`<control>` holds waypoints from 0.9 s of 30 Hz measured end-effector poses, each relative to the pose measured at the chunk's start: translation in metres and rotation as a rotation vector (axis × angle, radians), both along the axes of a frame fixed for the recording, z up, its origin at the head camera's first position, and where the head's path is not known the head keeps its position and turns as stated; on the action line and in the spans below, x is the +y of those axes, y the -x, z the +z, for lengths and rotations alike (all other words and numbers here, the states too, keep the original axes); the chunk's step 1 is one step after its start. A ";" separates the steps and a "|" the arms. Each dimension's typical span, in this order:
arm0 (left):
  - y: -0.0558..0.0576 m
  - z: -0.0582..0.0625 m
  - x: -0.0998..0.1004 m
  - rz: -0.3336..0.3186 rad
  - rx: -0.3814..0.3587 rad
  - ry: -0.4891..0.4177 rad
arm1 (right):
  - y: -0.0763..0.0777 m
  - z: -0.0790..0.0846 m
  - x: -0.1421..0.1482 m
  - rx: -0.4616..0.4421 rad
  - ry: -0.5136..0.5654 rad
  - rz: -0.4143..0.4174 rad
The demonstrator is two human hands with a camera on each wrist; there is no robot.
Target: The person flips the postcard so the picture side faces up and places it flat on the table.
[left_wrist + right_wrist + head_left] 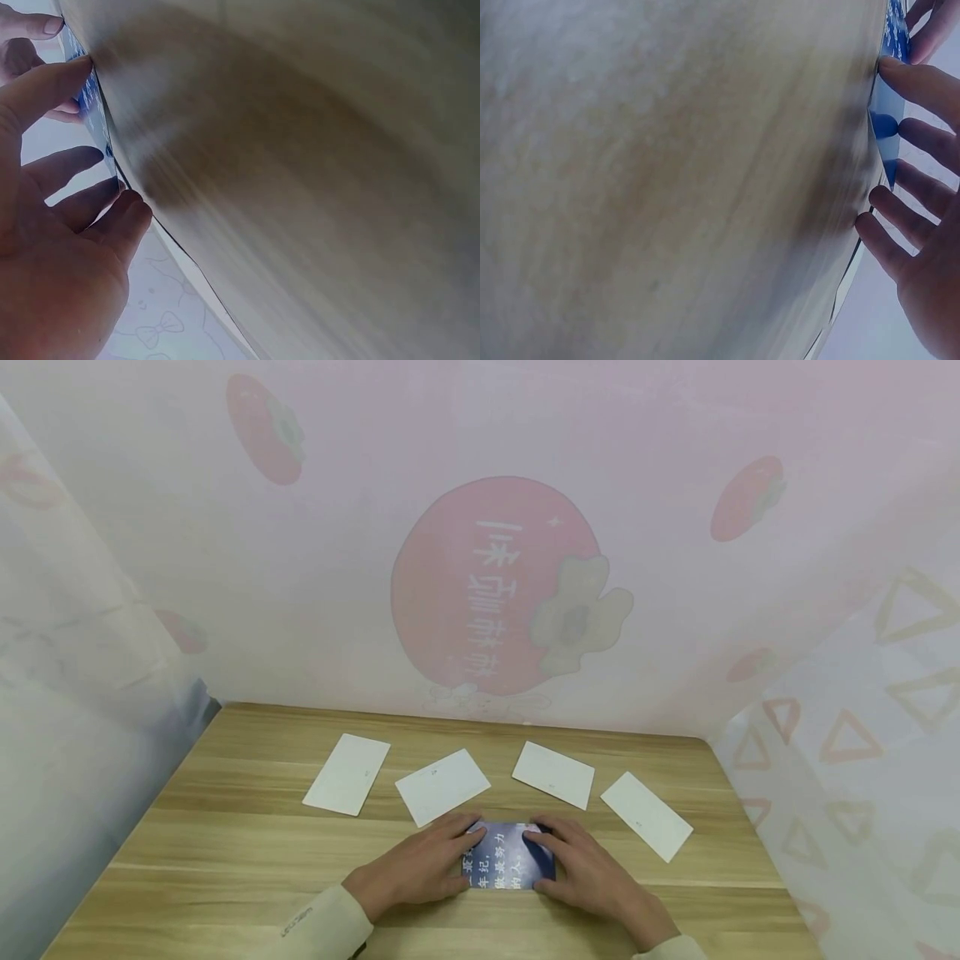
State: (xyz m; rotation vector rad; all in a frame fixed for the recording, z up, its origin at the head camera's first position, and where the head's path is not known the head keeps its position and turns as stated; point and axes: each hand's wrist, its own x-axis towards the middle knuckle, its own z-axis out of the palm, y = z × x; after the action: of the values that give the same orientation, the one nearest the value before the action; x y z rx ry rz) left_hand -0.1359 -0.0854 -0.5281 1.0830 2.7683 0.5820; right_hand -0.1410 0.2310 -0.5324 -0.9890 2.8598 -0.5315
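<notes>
A dark blue card (504, 860) printed with white Chinese characters lies at the near middle of the wooden table, between both hands. My left hand (426, 862) holds its left end, thumb at the near edge and forefinger over the far corner. At the right end, my right hand (588, 868) grips likewise, thumb near and forefinger on the far part. In the left wrist view the card (93, 109) appears almost edge-on, close against the tabletop. The right wrist view has the thumb and forefinger at the card (886, 105), with the other fingers spread beyond it.
Several white cards lie in a loose arc beyond the hands: a far-left card (347, 774), a tilted card (444, 787), another right of centre (553, 774) and a far-right one (647, 816). A pale printed curtain (337, 568) surrounds the wooden table (225, 852).
</notes>
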 end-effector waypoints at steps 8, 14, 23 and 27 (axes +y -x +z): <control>-0.001 0.004 -0.001 0.002 -0.060 0.007 | 0.000 0.000 0.001 -0.045 -0.017 0.000; -0.001 0.004 -0.001 0.009 -0.080 0.018 | 0.000 0.003 0.000 -0.075 -0.025 -0.008; -0.001 0.002 -0.001 0.011 -0.073 0.021 | -0.001 0.001 0.001 -0.056 -0.041 -0.004; -0.001 0.002 -0.001 0.013 -0.075 0.023 | -0.001 0.000 0.001 -0.054 -0.042 -0.004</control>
State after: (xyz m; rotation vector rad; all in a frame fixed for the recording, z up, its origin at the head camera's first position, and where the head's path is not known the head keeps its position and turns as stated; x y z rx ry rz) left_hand -0.1352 -0.0860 -0.5262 1.0180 2.7126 0.5782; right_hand -0.1398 0.2324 -0.5323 -0.9481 2.8137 -0.4889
